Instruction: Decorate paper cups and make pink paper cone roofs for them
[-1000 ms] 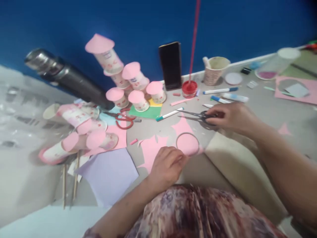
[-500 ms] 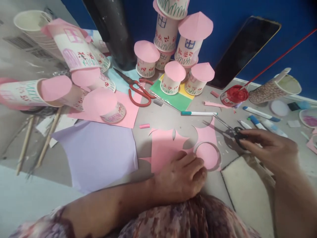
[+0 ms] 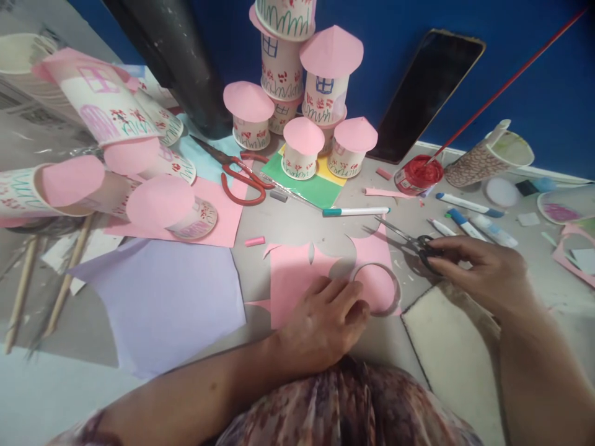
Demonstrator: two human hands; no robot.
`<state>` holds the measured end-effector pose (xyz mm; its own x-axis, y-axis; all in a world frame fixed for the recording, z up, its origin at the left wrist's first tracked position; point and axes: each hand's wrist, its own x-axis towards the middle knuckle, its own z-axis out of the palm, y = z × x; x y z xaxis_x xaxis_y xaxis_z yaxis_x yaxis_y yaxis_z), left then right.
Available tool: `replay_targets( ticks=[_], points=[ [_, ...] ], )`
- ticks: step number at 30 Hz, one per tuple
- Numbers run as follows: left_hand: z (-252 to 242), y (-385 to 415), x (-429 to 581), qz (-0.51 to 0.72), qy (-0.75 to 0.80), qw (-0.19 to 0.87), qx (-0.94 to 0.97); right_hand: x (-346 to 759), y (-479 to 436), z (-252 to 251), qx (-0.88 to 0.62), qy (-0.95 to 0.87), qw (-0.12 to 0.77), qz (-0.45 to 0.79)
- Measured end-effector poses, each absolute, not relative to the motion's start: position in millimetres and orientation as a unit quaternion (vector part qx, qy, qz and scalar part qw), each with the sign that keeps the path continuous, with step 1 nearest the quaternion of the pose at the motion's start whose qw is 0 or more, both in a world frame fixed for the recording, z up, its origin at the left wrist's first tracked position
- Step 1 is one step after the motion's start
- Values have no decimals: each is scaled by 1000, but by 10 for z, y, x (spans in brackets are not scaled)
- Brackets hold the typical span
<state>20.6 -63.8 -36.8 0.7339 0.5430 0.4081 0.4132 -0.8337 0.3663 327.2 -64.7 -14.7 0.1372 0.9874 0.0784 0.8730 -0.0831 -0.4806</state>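
My left hand [image 3: 323,322] rests with curled fingers on a pink paper sheet [image 3: 292,272] that has round pieces cut out of it. A clear ring [image 3: 375,288] lies on the sheet just right of my fingertips. My right hand [image 3: 478,272] holds the black handles of a pair of scissors [image 3: 409,238], whose blades lie on the table pointing left. A teal-capped marker [image 3: 356,211] lies just beyond the blades.
Paper-cup houses with pink cone roofs [image 3: 302,99] stand at the back. More cups [image 3: 93,161] lie on the left. Red-handled scissors [image 3: 242,179], a lilac sheet [image 3: 158,297], a red paint pot [image 3: 413,173], a phone [image 3: 427,93] and a sponge [image 3: 450,347] surround the work.
The view has swung down and closer to the table. My right hand drew the black scissors slightly toward me. My left hand stayed on the pink sheet.
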Motion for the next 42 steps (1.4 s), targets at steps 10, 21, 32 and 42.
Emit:
replay_targets(
  ticks=[10, 21, 32, 42],
  points=[
    [-364, -647, 205, 253, 265, 134, 921, 3313, -682, -171, -715, -648, 205, 161],
    [-334, -644, 181, 224, 262, 131, 930, 3276, -661, -142, -725, -641, 207, 145],
    [-411, -642, 163, 244, 259, 150, 922, 3267, -606, -92, -733, -624, 226, 147],
    [-347, -603, 105, 314, 254, 136, 905, 3258, -549, -67, -726, -645, 162, 176]
  ],
)
